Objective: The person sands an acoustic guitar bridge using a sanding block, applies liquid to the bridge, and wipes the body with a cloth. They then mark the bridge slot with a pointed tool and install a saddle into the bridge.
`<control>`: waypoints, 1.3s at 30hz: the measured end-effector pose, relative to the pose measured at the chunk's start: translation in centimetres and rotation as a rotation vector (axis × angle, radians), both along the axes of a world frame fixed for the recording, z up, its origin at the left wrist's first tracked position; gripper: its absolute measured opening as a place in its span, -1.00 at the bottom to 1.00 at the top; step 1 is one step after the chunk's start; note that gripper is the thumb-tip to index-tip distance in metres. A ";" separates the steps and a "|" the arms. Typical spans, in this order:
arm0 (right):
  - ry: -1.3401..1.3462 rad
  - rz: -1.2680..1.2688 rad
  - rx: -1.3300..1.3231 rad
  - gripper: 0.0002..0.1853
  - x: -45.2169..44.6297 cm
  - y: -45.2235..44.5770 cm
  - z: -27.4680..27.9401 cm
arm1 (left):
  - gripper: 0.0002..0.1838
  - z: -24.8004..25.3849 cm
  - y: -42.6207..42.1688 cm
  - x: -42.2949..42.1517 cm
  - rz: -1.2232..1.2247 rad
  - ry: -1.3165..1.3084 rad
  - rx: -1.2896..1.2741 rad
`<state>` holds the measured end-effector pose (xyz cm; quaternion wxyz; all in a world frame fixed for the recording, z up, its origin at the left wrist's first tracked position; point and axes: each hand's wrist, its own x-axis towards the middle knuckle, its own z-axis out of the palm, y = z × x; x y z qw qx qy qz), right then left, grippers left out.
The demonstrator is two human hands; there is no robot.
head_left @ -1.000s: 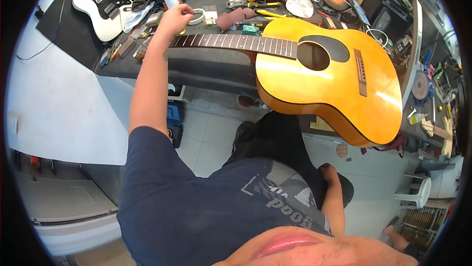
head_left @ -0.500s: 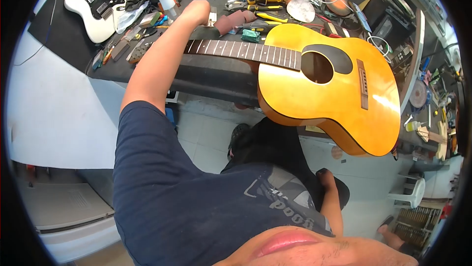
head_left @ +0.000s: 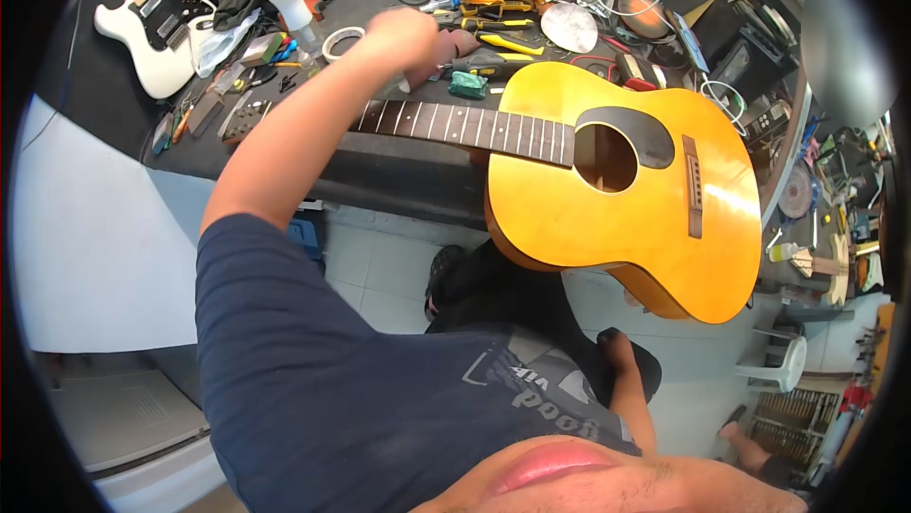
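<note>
Above the cluttered black desk (head_left: 408, 169), the left hand (head_left: 403, 38) is beside a curled maroon sheet (head_left: 462, 41); I cannot tell how either its fingers or the right hand's (head_left: 617, 347) are set. The glossy yellow wooden acoustic guitar (head_left: 560, 219) overhangs the front edge; a forearm bump might tip it.

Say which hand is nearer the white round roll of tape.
Left. The left hand is just beside the white round roll of tape; the right hand is well away, by the black trousers.
</note>
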<state>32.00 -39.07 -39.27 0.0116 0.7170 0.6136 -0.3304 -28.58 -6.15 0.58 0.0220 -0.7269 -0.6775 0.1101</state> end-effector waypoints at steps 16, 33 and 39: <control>-0.062 -0.130 -0.087 -0.66 -2.0 -0.6 1.6 | -0.68 -4.5 2.9 8.4 -0.358 -0.117 0.019; 0.763 -1.013 1.052 -0.85 1.2 1.4 11.5 | -0.93 3.7 -7.9 18.2 -0.472 -0.998 0.016; 0.810 -0.637 1.323 -0.92 -0.9 3.9 26.7 | -0.81 1.8 -4.1 27.0 -1.142 -0.817 0.228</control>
